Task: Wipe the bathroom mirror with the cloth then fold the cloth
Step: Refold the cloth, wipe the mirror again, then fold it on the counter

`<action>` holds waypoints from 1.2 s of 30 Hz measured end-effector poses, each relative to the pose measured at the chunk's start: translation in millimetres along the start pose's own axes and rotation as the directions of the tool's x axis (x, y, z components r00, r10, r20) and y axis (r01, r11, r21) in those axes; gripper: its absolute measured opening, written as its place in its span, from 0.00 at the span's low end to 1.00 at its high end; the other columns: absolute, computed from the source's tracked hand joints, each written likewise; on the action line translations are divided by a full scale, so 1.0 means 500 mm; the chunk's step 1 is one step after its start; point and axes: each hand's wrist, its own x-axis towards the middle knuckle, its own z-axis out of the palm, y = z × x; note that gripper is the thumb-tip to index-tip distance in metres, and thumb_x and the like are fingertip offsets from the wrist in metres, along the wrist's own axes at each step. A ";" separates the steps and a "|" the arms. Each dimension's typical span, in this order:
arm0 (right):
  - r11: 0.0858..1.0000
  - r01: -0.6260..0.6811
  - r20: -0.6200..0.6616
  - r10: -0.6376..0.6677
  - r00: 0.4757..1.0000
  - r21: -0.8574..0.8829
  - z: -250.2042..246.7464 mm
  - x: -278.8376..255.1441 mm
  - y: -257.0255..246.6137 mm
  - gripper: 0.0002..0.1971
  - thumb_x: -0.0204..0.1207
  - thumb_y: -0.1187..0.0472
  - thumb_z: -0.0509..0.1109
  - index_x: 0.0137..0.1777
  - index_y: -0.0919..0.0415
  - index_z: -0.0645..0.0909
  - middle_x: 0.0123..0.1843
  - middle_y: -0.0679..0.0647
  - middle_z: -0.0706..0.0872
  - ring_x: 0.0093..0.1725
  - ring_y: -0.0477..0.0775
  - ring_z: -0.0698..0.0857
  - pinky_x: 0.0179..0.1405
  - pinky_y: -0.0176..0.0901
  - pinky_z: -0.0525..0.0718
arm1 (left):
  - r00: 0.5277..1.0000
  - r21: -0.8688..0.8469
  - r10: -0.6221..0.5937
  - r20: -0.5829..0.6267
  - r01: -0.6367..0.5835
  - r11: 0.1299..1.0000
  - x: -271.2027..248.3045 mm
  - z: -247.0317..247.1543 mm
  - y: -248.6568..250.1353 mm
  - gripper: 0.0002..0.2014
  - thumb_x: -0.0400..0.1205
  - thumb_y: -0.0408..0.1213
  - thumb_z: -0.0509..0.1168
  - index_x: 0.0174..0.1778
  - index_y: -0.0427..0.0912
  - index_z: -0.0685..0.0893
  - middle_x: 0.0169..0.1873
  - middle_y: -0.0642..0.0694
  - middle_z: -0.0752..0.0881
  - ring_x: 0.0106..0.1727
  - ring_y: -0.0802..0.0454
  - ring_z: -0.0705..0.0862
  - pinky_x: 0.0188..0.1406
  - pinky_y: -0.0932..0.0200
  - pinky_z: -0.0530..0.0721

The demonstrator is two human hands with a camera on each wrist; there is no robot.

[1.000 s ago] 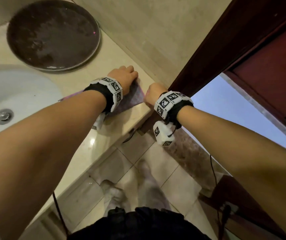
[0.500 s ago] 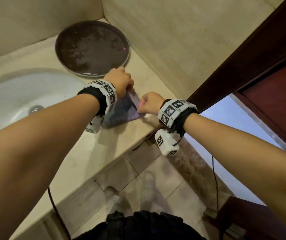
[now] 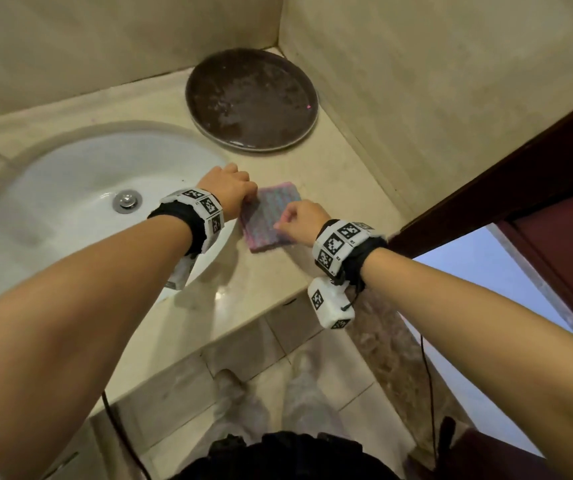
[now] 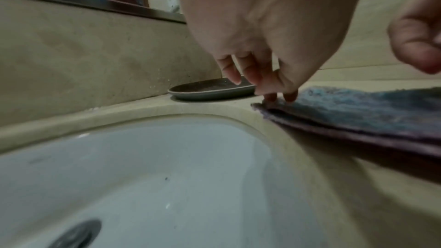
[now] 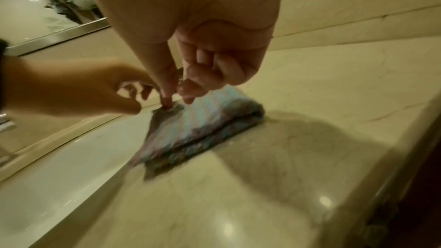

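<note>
Honestly, this looks like the last bit of the fold, so the trick now is just lining up the edges and flattening the layers before letting go.

Head view first: the cloth [image 3: 271, 216] lies folded into a small square on the surface [image 3: 340, 174], just beside the sink [image 3: 70, 209] on its far-from-drain side, with the dark round plate [image 3: 252, 98] further back from the sink toward the corner. The left hand [image 3: 227, 187] sits at the cloth edge nearest the sink, knuckles up, wrist bent down. The right hand [image 3: 300, 218] comes in over the opposite side, fingers tucked under so I can't see what they're doing from here.

Left wrist view: fingertips [image 4: 290, 96] of the left hand point straight down and touch the cloth's [image 4: 358, 112] corner right at the sink [image 4: 143, 167] rim. Fingers are fairly straight, so I'd call it pressing rather than pinching. You can see two layers stacked, and the top one sits slightly off the lower one.

Right wrist view: the right hand [image 5: 203, 59] has its thumb pressed onto the cloth [image 5: 203, 125] corner nearest the sink, other fingers curled in loosely. Whether it's actually pinching fabric, can't tell, too blurry.

If I were doing it: keep the sink-side corner pinned, sweep flat away from the sink, square up that offset edge.
</note>
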 end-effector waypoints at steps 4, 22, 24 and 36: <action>0.982 -0.147 -0.155 0.164 0.974 0.118 -0.039 0.031 0.033 0.04 0.76 0.62 0.68 0.40 0.58 0.79 0.45 0.59 0.86 0.48 0.59 0.85 0.52 0.44 0.83 | 0.964 -0.369 -0.260 -0.051 0.224 0.902 -0.005 0.016 0.004 0.16 0.82 0.36 0.60 0.66 0.42 0.76 0.64 0.38 0.76 0.64 0.37 0.73 0.61 0.45 0.76; 0.992 -0.005 0.193 -0.019 0.981 0.123 -0.113 0.240 -0.003 0.07 0.75 0.63 0.69 0.53 0.60 0.79 0.50 0.58 0.84 0.48 0.54 0.85 0.46 0.40 0.87 | 0.765 -0.604 -0.484 0.426 0.638 0.477 0.029 0.011 0.007 0.18 0.75 0.33 0.72 0.59 0.33 0.81 0.54 0.37 0.85 0.57 0.40 0.82 0.52 0.55 0.79; 0.985 0.007 0.233 -0.047 0.971 0.171 -0.144 0.255 -0.017 0.06 0.74 0.65 0.70 0.41 0.55 0.76 0.39 0.51 0.81 0.36 0.46 0.81 0.29 0.32 0.83 | 0.775 -0.637 -0.427 0.465 0.628 0.446 0.032 0.001 0.000 0.10 0.75 0.32 0.72 0.51 0.35 0.84 0.42 0.43 0.85 0.50 0.44 0.81 0.42 0.59 0.79; 0.938 0.256 -0.207 -0.209 0.956 0.233 -0.391 0.352 -0.217 0.18 0.77 0.73 0.66 0.29 0.56 0.69 0.28 0.49 0.73 0.27 0.45 0.73 0.18 0.27 0.75 | 0.749 -0.766 -0.653 -0.115 0.352 0.538 0.147 -0.255 -0.170 0.08 0.74 0.34 0.73 0.46 0.38 0.83 0.42 0.38 0.85 0.43 0.45 0.81 0.43 0.58 0.75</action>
